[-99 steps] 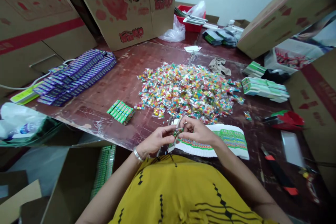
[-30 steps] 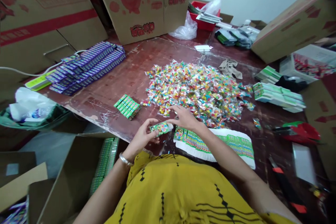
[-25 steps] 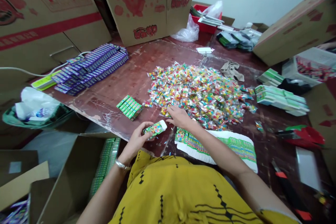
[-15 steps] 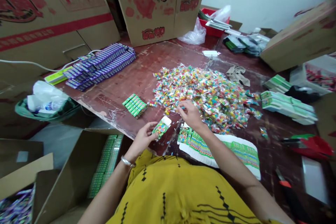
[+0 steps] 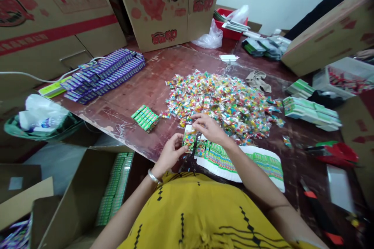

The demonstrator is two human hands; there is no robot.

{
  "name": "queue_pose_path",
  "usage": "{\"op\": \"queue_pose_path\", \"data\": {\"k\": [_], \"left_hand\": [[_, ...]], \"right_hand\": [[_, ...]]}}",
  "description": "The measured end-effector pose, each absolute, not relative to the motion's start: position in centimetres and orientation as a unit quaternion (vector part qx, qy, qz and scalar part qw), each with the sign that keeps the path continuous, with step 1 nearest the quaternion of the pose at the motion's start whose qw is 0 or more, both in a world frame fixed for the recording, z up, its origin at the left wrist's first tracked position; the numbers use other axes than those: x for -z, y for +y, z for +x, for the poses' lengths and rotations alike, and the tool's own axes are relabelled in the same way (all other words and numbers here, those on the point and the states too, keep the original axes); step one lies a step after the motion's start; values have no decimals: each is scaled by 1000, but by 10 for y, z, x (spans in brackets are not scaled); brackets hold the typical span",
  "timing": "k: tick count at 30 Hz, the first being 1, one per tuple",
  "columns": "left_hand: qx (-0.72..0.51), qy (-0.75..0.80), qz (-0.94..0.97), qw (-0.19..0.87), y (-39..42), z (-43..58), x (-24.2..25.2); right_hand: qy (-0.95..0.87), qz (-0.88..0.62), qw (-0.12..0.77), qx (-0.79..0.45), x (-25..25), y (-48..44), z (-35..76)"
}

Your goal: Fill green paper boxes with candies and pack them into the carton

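Observation:
My left hand grips a small green printed candy box by its sides, its white top flap raised. Right at that top end is my right hand, fingers pinched together; whatever they hold is too small to make out. Behind both hands spreads a heap of small clear candy packets with colourful pieces inside. A fanned row of flat green boxes lies under my right forearm. To the left, a small block of filled green boxes stands on the red-brown table.
Stacked purple boxes lie at the back left, before large cartons. An open carton of green boxes is below the table edge. On the right are green-white flat stacks, a cloth and a black-and-orange cutter.
My left hand has moved right with the green box and turned it more upright. My right hand has come to the box's top. The view has shifted slightly; a dark shape appears at upper right.

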State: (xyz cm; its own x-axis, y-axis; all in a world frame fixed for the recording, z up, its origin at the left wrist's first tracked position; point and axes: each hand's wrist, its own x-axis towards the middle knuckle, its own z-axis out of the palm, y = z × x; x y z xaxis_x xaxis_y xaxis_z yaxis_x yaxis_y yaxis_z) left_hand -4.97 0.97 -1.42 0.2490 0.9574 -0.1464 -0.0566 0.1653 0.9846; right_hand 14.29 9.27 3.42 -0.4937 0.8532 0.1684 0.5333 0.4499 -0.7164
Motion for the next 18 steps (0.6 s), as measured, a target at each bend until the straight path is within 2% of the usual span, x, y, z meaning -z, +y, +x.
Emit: {"op": "queue_pose_path", "data": {"k": [5,13,18], "left_hand": [[-413,453,522,593,10,-43,12],[-478,467,499,551,13,-31,0],[-489,470,507,533,10,-27,0]], "right_hand": [[-823,-430,278,-245,-38,93,139],[-664,-493,415,-378,-22,70,128],[-738,-446,379,-335,-32,67,137]]}}
